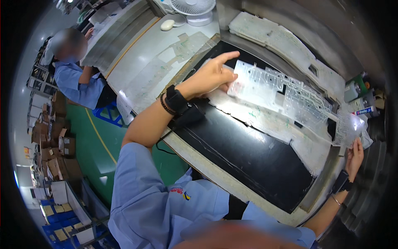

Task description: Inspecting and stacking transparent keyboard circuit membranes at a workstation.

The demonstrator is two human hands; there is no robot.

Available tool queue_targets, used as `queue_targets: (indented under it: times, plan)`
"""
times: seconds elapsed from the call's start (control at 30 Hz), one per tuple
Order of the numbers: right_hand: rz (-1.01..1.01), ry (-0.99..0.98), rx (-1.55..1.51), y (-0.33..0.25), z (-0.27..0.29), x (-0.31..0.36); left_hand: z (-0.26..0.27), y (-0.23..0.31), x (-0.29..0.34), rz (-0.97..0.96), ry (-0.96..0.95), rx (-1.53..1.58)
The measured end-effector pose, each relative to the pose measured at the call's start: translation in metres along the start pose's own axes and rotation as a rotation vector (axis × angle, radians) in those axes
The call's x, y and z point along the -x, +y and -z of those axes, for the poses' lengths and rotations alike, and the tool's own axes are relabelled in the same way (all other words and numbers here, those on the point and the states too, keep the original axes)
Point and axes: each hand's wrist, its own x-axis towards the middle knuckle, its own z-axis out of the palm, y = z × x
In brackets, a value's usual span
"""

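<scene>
A long, pale, translucent sheet [265, 85] with fine circuit-like lines and dark cut-outs is held up, slanting from upper left to lower right. My left hand [211, 78] pinches its left end between the thumb and curled fingers, index finger stretched out. At the sheet's far right end, my right hand [355, 157] grips the lower corner with its fingertips. Beneath the held sheet lies a larger whitish, worn sheet [265, 122] with green specks, on a glossy black board [232, 143]. Part of that lower sheet is hidden by the held one.
A whitish template-like panel [282, 39] leans along the back. Cans and a tube [364, 111] stand at the right. A white fan [195, 10] and a computer mouse [167, 25] are at the back left. Another person [78, 79] sits at the left, by a blue stool [108, 115].
</scene>
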Motion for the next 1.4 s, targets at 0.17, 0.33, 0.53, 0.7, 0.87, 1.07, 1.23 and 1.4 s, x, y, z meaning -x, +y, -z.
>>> queue_targets:
  times: [0.17, 0.33, 0.53, 0.7, 0.87, 1.07, 1.23, 1.4]
  plan:
    - [0.639, 0.100, 0.803, -0.062, -0.119, 0.047, -0.009, 0.012, 0.010, 0.084, -0.141, -0.138]
    - [0.969, -0.611, 0.733, -0.089, -0.280, 0.108, -0.008, 0.008, 0.008, 0.126, -0.177, 0.026]
    - [1.188, -0.600, 0.773, -0.071, -0.321, 0.110, -0.007, 0.009, 0.009, 0.134, -0.208, 0.157]
    - [1.123, -0.541, 0.665, -0.062, -0.324, 0.108, -0.004, 0.020, 0.012, 0.157, -0.263, 0.047]
    - [0.961, -0.497, 0.497, -0.058, -0.325, 0.108, -0.001, 0.013, 0.011, 0.011, -0.332, -0.124]
    - [0.906, -0.462, 0.487, -0.060, -0.320, 0.107, -0.008, 0.017, 0.014, 0.017, -0.306, -0.128]
    - [0.813, -0.515, 0.411, -0.059, -0.315, 0.107, -0.015, 0.014, 0.013, -0.024, -0.290, -0.096]
    - [0.617, -0.523, 0.266, -0.053, -0.315, 0.110, -0.017, 0.006, 0.009, 0.009, -0.269, -0.035]
